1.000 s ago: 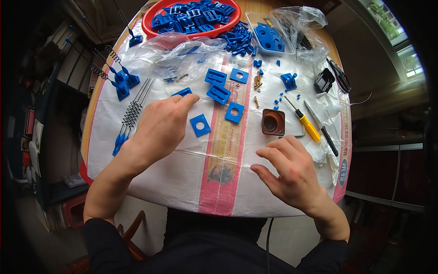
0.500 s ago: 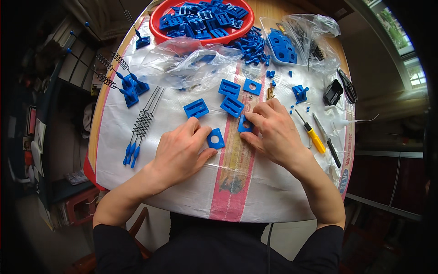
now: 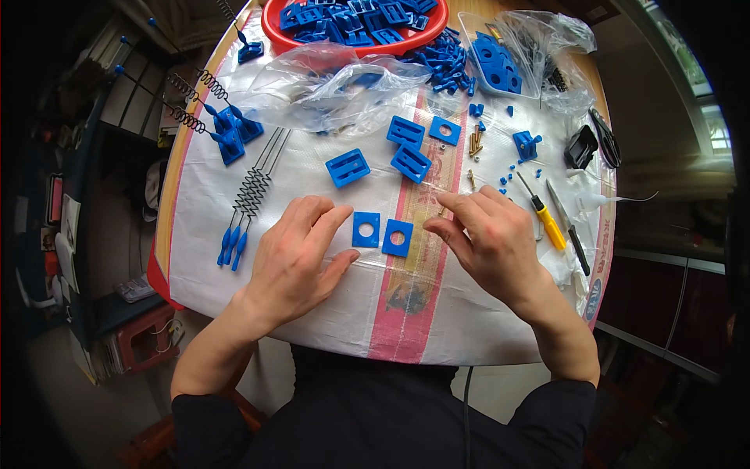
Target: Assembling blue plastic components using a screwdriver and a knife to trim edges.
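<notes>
Two flat blue square plates with round holes lie side by side near the middle: the left plate (image 3: 373,241) and the right plate (image 3: 388,245). My left hand (image 3: 301,262) is beside the left plate, thumb and index finger spread with nothing between them. To the right of the other plate, my right hand (image 3: 491,242) hovers with thumb and index finger apart. A small brassy bit shows by its index fingertip, too small to make out. Beyond the hands are slotted blue blocks (image 3: 347,168) and a third holed plate (image 3: 438,137).
A red basin (image 3: 269,23) of blue blocks stands at the back, beside a clear tub (image 3: 533,94) and plastic bags (image 3: 312,90). Brass screws (image 3: 476,141), a yellow screwdriver (image 3: 550,227) and a knife (image 3: 576,246) lie right. Spring wires (image 3: 250,195) with blue ends lie left.
Both hands have let go of the holed plates and drawn apart from them. The plates now lie closer together and squarer to each other. The whole view has shifted slightly.
</notes>
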The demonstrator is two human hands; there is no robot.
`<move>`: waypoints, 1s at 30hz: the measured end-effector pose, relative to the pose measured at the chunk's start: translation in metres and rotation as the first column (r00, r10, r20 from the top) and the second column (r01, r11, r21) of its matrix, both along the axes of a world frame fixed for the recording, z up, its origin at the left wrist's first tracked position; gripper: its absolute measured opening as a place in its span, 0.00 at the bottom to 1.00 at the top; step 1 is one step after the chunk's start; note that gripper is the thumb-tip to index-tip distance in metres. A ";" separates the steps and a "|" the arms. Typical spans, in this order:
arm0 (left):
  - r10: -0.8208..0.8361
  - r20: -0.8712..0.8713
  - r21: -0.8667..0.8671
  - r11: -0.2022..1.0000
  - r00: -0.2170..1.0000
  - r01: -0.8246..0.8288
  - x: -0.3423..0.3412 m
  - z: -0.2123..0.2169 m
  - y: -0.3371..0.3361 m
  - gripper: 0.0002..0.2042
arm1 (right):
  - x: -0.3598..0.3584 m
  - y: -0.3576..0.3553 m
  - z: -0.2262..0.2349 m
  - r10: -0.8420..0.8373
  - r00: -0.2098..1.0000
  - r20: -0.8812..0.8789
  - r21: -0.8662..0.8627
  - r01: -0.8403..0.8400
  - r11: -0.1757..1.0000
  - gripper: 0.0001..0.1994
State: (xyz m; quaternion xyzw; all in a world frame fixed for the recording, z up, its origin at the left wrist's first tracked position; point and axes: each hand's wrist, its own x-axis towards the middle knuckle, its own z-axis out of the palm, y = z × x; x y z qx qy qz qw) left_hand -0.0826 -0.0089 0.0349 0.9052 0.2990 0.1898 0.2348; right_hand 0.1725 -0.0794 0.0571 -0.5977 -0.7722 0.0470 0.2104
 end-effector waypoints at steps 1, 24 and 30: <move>-0.022 0.031 0.056 0.998 0.999 0.020 -0.004 -0.004 -0.005 0.26 | 0.010 -0.009 0.005 -0.024 0.999 0.022 0.013 0.024 1.000 0.12; -0.128 -0.387 0.132 0.972 0.913 0.192 0.011 -0.018 -0.057 0.39 | 0.087 -0.093 0.138 0.480 0.813 0.328 -0.352 -0.367 0.861 0.09; -0.120 -0.306 0.125 0.978 0.945 0.165 0.011 -0.017 -0.057 0.39 | 0.095 -0.038 0.083 0.358 0.865 0.353 -0.121 -0.337 0.934 0.06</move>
